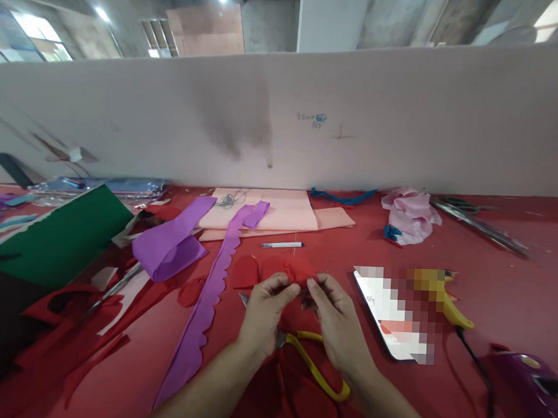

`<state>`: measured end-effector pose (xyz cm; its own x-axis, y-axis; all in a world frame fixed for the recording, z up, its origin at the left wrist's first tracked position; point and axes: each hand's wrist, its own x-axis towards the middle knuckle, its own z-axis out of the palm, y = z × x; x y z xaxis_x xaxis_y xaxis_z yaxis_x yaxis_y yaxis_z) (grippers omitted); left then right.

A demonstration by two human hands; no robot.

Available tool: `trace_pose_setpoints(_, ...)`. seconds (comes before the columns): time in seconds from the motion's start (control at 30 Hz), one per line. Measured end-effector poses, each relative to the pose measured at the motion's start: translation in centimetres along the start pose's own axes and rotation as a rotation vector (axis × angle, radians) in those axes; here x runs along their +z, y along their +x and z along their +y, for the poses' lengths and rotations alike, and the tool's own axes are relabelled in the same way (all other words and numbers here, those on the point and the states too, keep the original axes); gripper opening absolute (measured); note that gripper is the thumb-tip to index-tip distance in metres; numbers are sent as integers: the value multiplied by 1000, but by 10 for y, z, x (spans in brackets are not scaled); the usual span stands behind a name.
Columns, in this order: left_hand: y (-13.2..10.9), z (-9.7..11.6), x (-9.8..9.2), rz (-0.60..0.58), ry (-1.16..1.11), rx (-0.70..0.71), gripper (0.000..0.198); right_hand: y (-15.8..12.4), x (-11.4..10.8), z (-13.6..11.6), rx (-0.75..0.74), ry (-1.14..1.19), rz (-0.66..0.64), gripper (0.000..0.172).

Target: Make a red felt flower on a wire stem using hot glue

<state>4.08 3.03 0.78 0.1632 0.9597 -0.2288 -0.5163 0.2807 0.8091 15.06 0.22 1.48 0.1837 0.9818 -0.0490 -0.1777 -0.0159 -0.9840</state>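
Between my two hands is a small piece of red fabric or felt [299,271], pinched at its edges. My left hand [269,304] grips its left side with thumb and fingers closed. On the other side my right hand [330,307] pinches it the same way. Yellow-handled scissors [316,364] lie on the red table under my hands, partly hidden by them. A flat red cut piece [246,272] rests left of the held one. Just beyond my hands lies a white pen [282,245].
A purple scalloped strip [215,286] and a folded purple band [166,247] lie left, near a green board [65,236]. To the right are a phone [380,318] and a yellow corded tool [454,309]. Pink sheets [279,212] lie before a white partition [172,118].
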Motion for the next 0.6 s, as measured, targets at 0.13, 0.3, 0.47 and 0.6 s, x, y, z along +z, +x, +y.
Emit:
trace_pose_setpoints(0.13,0,2,-1,16,7,-26,17,2,0,2,18,44,40,17)
trace_pose_setpoints(0.3,1,2,-1,20,7,4,13,1,1,6,22,65,16,16)
trace_pose_setpoints(0.47,0,2,-1,41,87,101,11,-1,2,6,24,47,-16,18)
trace_pose_setpoints(0.6,0,1,-2,92,119,137,14,-1,1,2,2,36,-19,17)
